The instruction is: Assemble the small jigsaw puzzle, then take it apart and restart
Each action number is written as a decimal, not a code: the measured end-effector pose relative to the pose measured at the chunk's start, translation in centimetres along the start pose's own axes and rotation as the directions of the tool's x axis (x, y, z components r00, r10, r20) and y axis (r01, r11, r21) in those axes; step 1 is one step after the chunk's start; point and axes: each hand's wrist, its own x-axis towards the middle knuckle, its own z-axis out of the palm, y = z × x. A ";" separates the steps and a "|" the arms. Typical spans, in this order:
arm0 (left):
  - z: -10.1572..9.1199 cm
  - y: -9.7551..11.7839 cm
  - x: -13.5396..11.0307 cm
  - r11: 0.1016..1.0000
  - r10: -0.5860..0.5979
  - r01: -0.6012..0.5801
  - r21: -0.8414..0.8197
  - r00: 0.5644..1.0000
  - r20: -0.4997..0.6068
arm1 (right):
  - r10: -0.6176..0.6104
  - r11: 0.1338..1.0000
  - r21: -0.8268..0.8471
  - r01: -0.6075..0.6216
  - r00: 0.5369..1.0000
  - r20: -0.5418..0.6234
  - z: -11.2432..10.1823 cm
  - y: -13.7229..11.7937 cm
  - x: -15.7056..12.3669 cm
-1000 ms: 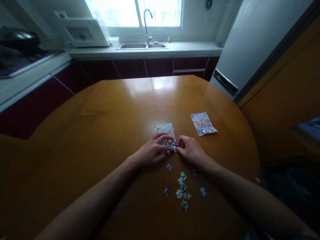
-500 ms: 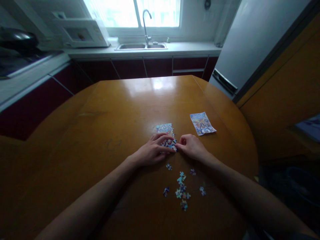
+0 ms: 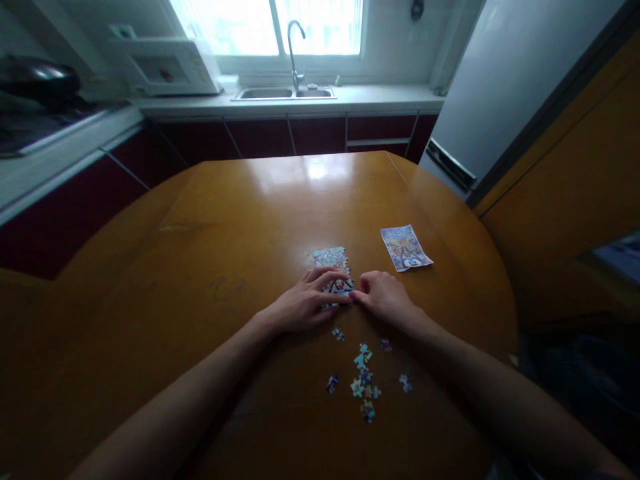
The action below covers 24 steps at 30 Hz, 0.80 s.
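Observation:
A partly joined jigsaw puzzle [image 3: 330,258] lies on the wooden table, its right edge jagged. My left hand [image 3: 313,300] rests over its lower part with the fingers spread, hiding some of the picture. At the puzzle's lower right edge is my right hand [image 3: 383,295], thumb and forefinger pinched together. Whatever sits between those fingertips is too small and covered to make out. Nearer to me, several loose puzzle pieces [image 3: 365,382] form a loose cluster. One single piece [image 3: 339,334] lies just below my left hand.
A printed picture sheet [image 3: 406,248] lies flat to the right of the puzzle. Around it spreads the large rounded table [image 3: 225,220]. Beyond stand a counter with a sink [image 3: 265,94], a microwave [image 3: 167,67] and, at right, a fridge [image 3: 495,87].
My right hand has shifted very slightly down at the puzzle's lower right edge. The left hand stays over the puzzle, and the loose pieces lie as before.

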 end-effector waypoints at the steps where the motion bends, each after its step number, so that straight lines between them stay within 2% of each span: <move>1: 0.1 0.0 0.0 1.000 0.000 0.000 0.001 1.000 -0.003 | -0.005 1.000 0.010 0.005 1.000 0.000 -0.1 0.0 0.0; 7: 0.1 0.0 0.0 1.000 -0.009 0.009 -0.015 1.000 -0.017 | -0.067 0.995 0.080 0.062 0.996 0.063 -0.6 0.4 0.1; 18: 0.3 -0.2 -0.1 0.998 -0.029 0.025 -0.062 0.998 -0.053 | -0.006 1.000 -0.013 0.007 0.998 0.058 -0.7 -0.1 -0.1; 24: 0.2 -0.2 -0.1 0.998 -0.025 0.023 -0.053 0.999 -0.040 | -0.079 0.994 0.082 0.072 0.993 0.092 -0.9 0.5 0.1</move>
